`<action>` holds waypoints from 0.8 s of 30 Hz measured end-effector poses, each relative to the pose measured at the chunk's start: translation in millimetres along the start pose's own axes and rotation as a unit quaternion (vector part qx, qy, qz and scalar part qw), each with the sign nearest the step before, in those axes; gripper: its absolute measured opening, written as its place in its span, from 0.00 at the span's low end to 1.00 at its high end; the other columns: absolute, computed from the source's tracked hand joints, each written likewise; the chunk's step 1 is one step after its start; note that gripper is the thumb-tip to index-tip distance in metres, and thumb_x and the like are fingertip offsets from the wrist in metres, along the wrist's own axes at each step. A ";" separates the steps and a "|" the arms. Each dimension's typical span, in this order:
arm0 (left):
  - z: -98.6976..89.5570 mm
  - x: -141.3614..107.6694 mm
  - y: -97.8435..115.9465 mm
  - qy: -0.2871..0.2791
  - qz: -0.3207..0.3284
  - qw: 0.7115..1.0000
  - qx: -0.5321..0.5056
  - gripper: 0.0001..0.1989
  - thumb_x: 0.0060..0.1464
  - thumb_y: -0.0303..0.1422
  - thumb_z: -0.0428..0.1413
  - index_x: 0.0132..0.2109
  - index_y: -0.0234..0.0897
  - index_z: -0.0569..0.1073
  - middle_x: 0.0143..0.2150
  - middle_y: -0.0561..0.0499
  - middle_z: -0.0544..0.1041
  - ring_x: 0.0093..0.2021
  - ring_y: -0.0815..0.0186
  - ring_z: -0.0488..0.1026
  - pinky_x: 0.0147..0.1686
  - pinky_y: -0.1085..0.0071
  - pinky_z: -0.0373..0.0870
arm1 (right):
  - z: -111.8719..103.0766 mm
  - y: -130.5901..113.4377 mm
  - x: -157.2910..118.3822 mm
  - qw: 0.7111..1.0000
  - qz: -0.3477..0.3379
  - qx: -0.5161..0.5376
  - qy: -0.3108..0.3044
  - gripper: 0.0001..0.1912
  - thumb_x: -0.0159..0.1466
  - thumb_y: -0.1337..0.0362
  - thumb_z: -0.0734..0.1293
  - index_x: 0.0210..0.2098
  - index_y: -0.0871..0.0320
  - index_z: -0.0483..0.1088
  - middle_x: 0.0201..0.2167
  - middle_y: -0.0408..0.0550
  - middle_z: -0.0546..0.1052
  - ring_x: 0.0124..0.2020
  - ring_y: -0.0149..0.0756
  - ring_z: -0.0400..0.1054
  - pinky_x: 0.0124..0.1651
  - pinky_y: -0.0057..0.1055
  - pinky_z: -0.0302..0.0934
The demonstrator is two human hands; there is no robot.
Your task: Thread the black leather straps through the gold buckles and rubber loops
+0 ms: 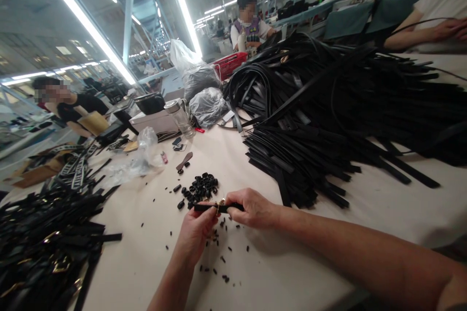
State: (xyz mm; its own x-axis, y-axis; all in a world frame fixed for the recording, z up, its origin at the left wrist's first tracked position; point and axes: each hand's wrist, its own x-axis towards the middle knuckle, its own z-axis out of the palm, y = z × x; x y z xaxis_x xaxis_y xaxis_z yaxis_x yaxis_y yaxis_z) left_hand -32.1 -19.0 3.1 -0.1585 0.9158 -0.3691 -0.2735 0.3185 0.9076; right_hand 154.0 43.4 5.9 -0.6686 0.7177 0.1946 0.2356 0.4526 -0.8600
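Worktable (pixel 146 262) surface is pale and carries stock on both sides of the hands. To the right, a large heap of long black straps (pixel 379 107) spreads beyond the right forearm. To the left lies a pile of black straps with gold-coloured fittings (pixel 32 233). Directly beyond the hands, a cluster of small black loops (pixel 202 187) sits close to the left hand (pixel 197 226), which overlaps its near edge in view. Small black pieces (pixel 223 258) are scattered on the near side. A brown flat piece (pixel 185 160), a clear plastic bag (pixel 146 155) and a glass bottle (pixel 180 119) stand or lie farther back.

Short black strap (pixel 202 208) is located between the two hands, near the loops. Its long axis runs left to right, almost level; the left end projects past the left thumb. Left hand: pinched on the strap, thumb uppermost. Right hand (pixel 251 209): fingers closed on the opposite end, partly concealing it. A gold-coloured fitting (pixel 218 207) shows between the grips.
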 end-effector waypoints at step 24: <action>7.8 -15.3 4.1 -0.006 0.114 0.984 0.134 0.26 0.44 0.52 0.64 0.40 0.35 0.78 0.32 0.42 0.79 0.32 0.58 0.75 0.30 0.68 0.69 | -3.5 -5.7 1.6 0.990 0.075 -0.091 0.075 0.08 0.56 0.60 0.68 0.27 0.58 0.75 0.21 0.41 0.73 0.22 0.27 0.61 0.27 0.25 0.50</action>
State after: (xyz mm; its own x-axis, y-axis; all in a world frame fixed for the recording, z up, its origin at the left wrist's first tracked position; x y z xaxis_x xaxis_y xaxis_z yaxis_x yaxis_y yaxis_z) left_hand -23.4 -29.7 14.0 -0.1742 0.9735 -0.1480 0.0287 0.1553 0.9875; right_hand 154.1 43.8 12.8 -0.5075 0.8484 0.1504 0.4574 0.4132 -0.7874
